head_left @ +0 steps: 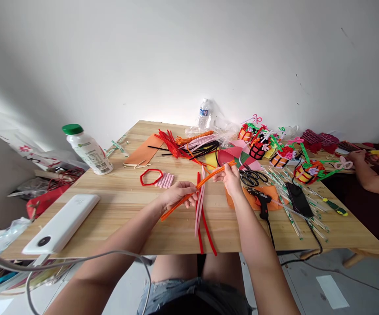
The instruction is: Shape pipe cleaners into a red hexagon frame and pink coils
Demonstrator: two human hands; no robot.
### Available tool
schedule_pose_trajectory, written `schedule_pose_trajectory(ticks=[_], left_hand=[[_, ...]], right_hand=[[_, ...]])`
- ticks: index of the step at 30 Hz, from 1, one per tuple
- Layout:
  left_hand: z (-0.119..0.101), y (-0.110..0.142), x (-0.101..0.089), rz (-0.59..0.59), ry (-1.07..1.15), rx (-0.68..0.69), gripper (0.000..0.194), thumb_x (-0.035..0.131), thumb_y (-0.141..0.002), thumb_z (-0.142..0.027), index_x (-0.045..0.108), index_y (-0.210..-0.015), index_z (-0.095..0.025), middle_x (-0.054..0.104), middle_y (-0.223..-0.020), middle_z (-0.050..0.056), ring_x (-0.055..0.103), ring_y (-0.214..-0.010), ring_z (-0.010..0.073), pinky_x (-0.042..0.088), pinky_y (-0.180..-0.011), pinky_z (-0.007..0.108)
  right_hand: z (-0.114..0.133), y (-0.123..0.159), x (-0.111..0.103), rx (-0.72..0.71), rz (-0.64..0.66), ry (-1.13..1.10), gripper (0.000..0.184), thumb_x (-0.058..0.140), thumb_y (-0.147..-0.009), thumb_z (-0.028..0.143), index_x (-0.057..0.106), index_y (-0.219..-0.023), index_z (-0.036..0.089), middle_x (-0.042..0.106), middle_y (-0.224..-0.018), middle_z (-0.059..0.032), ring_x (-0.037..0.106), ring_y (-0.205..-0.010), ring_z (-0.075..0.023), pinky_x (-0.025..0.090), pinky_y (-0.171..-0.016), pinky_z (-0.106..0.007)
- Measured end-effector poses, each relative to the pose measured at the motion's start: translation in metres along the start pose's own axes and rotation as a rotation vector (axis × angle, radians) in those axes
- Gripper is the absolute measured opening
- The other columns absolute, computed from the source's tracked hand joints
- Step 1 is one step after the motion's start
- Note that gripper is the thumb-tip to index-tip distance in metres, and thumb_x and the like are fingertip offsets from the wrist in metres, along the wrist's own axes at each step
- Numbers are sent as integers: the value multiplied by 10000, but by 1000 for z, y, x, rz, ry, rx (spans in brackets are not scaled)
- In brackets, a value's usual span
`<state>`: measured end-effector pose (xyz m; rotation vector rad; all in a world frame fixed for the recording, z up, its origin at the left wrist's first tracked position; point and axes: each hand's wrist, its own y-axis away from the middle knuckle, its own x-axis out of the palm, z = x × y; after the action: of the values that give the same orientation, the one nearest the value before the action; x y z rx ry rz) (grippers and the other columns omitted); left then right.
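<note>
Head view: left hand [179, 195] grasps the orange pipe cleaners [208, 177] nearer, right hand [230, 178] pinches near their far end, likely keeping them straight above the pink stems [198, 215].

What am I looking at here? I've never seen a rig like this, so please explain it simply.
No machine here: a person works bare-handed, filmed by one head-worn camera looking forward and down. The left hand and right hand both hold orange fuzzy stems, slanting across the middle. Pink stems and red stems lie beneath them on the wooden table. A red hexagon lies to the left; scissors, a glue gun and a dark phone to the right.
</note>
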<state>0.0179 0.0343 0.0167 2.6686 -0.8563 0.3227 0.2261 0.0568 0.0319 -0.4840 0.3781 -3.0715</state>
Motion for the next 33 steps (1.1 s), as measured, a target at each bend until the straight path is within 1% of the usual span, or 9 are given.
schedule_pose_trajectory(ticks=[3,7,10,13,15,20,28,31,33], left_hand=[[-2,0,-4,-131,-231,173,265,659,-731,-363,522,-725,-136,621,-619,32,577,-458,125,412,-389,212],[-8,8,-11,-339,-800,553,144,562,-812,-293,595,-769,-160,617,-679,38,570,-574,126,436,-540,231],[-11,15,-13,-321,-1142,877,128,519,-848,-230,638,-862,-188,625,-900,82,588,-792,165,447,-702,278],[-8,17,-11,-281,-1361,1109,170,473,-877,-166,631,-925,-203,617,-916,83,572,-887,186,440,-769,329],[-4,15,-10,-264,-1434,1208,175,472,-880,-141,616,-953,-209,620,-909,76,562,-921,194,438,-806,358],[5,11,-15,-255,-1520,1257,196,475,-883,-138,603,-1005,-223,634,-938,81,563,-953,207,432,-850,412],[4,12,-19,-326,-1569,1262,228,459,-890,-155,607,-1050,-220,634,-945,96,557,-952,214,432,-807,400],[4,11,-15,-345,-1551,1246,208,471,-878,-155,625,-1007,-210,630,-906,92,553,-912,209,423,-767,372],[3,11,-10,-332,-1444,1176,189,479,-871,-169,641,-964,-199,619,-862,90,549,-852,198,418,-739,352]], right_hand=[[8,-1,-4,-15,-5,-5,341,625,-761,482,422,-850,222,671,-769,-20,630,-574,-162,547,-520,-319],[30,-2,-20,-125,-93,-153,308,595,-786,460,523,-979,231,660,-994,-34,638,-778,-157,554,-676,-318],[39,4,-25,45,144,-167,311,625,-776,461,613,-931,191,661,-987,-57,623,-885,-178,540,-757,-339],[29,15,-11,311,457,11,337,686,-742,445,661,-865,132,671,-902,-86,638,-830,-198,540,-727,-357],[16,22,4,416,507,144,339,728,-717,410,667,-887,122,677,-819,-61,640,-710,-155,533,-668,-297],[-3,29,24,523,574,62,326,739,-700,416,629,-767,116,636,-598,-5,596,-502,-122,501,-492,-235],[2,30,25,577,558,-22,313,764,-659,371,611,-769,121,613,-606,6,579,-478,-122,483,-435,-233],[-1,32,27,468,512,119,299,753,-662,360,600,-785,135,594,-589,18,557,-477,-117,464,-460,-237],[-2,33,27,271,455,329,218,711,-706,321,605,-781,146,595,-627,10,548,-518,-116,458,-508,-245]])
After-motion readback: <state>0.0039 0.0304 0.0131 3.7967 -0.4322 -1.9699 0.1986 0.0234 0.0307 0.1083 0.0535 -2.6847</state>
